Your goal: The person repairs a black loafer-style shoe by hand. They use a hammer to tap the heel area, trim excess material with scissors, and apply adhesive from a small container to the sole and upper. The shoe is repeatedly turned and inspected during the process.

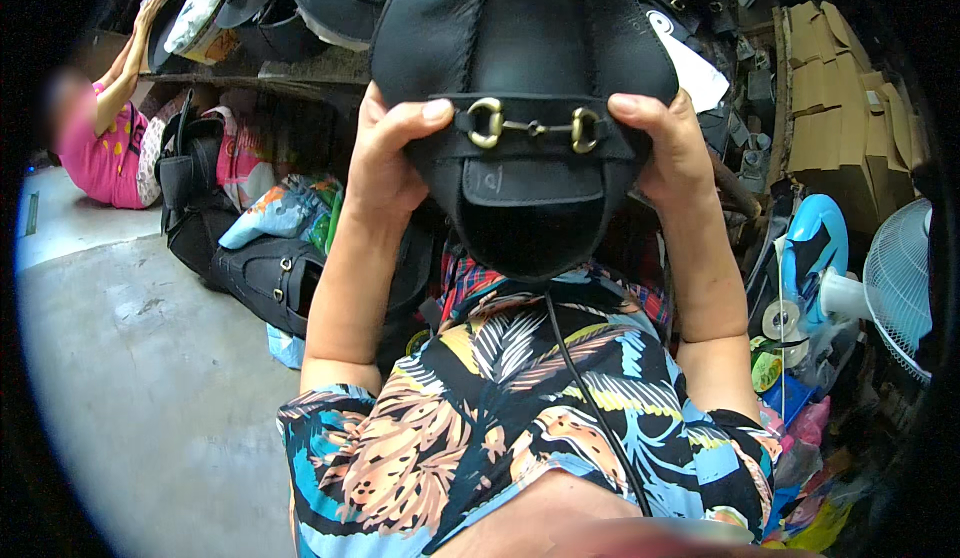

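Two hands grip a black leather piece by its sides

The black leather piece is held up in front of the person's chest, between the two hands, with its broad, seamed part at the top and its rounded end hanging below. Across its middle runs a strap bearing a brass-coloured metal bit, two rings joined by a bar. Under the strap is a stitched flap, and below that a dark opening.

The left hand closes on the left side of the piece, its thumb lying flat on the front near the strap's end. The right hand does the same on the right side. The other fingers go behind the leather, so how tightly they bend there I can't fairly say.

The person wears a leaf-patterned top, with a dark cord running down over it. At lower left of the held piece, another black piece with a similar bit lies near a colourful plastic bag. Farther left, a co-worker in pink has both arms raised. On the right are stacked cardboard boxes, a pale fan and a light blue curved thing.
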A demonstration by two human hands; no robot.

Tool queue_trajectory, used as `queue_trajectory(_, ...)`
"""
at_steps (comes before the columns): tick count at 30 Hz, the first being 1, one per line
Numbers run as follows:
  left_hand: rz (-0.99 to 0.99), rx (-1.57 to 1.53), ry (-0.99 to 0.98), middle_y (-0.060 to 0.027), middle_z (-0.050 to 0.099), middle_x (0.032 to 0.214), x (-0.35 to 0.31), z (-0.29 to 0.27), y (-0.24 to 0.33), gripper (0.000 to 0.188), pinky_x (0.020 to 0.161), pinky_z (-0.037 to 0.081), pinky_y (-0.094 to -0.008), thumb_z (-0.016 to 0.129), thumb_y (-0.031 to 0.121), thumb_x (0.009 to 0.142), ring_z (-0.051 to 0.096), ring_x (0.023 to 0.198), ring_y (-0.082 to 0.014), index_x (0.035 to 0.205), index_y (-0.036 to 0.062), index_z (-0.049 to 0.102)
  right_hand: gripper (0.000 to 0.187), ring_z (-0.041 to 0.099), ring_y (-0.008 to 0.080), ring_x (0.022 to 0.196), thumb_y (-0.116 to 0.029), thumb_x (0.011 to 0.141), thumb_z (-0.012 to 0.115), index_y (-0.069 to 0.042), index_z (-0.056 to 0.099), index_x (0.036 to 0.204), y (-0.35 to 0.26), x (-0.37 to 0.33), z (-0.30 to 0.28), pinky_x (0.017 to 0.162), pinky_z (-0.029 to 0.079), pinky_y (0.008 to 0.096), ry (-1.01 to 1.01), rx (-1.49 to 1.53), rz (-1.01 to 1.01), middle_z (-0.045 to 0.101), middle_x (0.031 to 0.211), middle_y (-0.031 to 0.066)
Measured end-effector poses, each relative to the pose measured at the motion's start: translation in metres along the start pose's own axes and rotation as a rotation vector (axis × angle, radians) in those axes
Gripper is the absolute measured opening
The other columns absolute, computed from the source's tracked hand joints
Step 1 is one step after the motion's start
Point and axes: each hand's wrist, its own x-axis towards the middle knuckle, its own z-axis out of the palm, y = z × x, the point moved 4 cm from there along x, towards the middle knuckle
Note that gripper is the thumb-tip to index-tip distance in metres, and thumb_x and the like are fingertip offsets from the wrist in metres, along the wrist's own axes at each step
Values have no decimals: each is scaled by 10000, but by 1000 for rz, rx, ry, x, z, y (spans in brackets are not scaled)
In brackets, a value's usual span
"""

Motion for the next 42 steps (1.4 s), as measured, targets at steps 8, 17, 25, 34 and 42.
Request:
queue_trajectory(8, -284, -261, -102, -190, 655, 1057, 21, 2, -18, 473, 809, 594, -382, 602, 102, 787, 694, 893, -267, 1224, -54, 507, 253, 702, 188, 757, -121, 816, 615, 17, 629, 1027, 10, 15, -3, 715, 616, 334, -48, 294, -75, 695, 878, 105)
queue_trajectory(17, -298, -366, -139, -214, 658, 1076, 28, -6, -12, 420, 817, 594, -414, 585, 101, 800, 694, 921, -298, 1175, -83, 548, 447, 696, 207, 893, -191, 788, 733, 27, 580, 1148, 6, 14, -4, 836, 579, 363, -221, 163, -61, 688, 1027, 120)
queue_trajectory(25, -169, -60, -48, -176, 644, 1066, 31, -9, -13, 481, 821, 574, -350, 632, 112, 811, 679, 903, -225, 1237, -54, 482, 430, 701, 223, 858, -82, 740, 651, 29, 579, 1149, 0, 6, 1, 810, 591, 380, -91, 251, -119, 688, 998, 128)
queue_trajectory(34, 850, 1591, -482, -108, 625, 1198, -15, 73, 22, 416, 1000, 422, -466, 815, 243, 638, 585, 1092, -311, 1015, 94, 723, 347, 689, 187, 865, -48, 763, 650, 12, 612, 1103, 2, 6, -5, 815, 579, 342, -66, 152, -37, 691, 997, 104)
queue_trajectory(42, 797, 1338, -299, -105, 701, 997, -11, 69, 17, 254, 852, 518, -366, 755, 40, 697, 663, 916, -288, 947, 61, 716, 378, 690, 186, 861, -49, 736, 674, 11, 617, 1105, 3, 5, -3, 808, 576, 348, -40, 60, -34, 695, 985, 112)
